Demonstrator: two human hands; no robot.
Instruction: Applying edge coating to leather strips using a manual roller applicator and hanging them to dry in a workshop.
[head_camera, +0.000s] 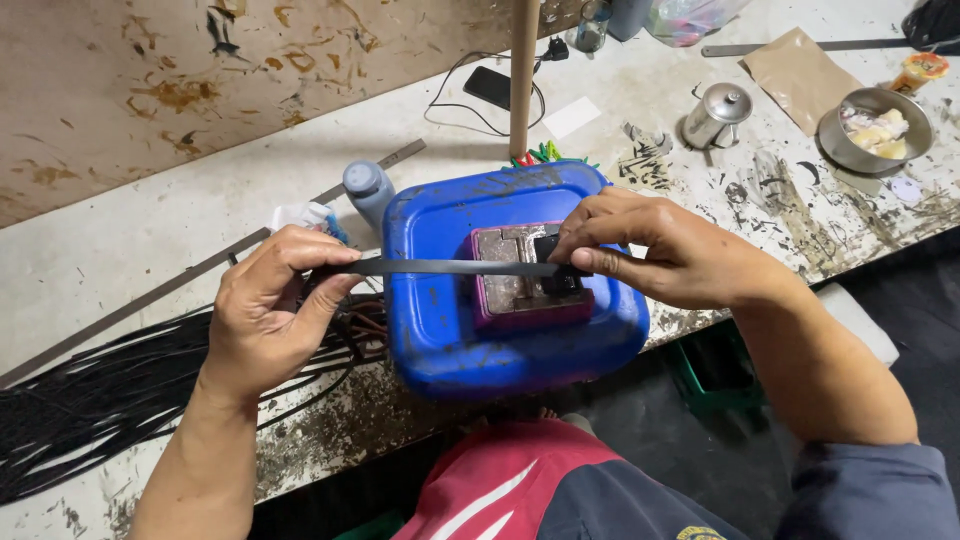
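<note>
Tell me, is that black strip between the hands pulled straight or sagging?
Straight. The black strip runs level and taut from the left hand to the right hand, above the blue container.

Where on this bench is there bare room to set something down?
Bare bench lies left of the gray bottle, above the metal strip. Another patch sits between the white card and blue tub. The black strips crowd the left.

A thin black strip (440, 267) is stretched level between both hands: the left hand (262, 315) pinches its nine o'clock end, the right hand (660, 250) its three o'clock end. Beneath lies a blue plastic container (500, 340) on the stained bench (120, 240), carrying a purple-edged metal block (510, 285). Loose black strips (90, 400) pile at eight o'clock.
</note>
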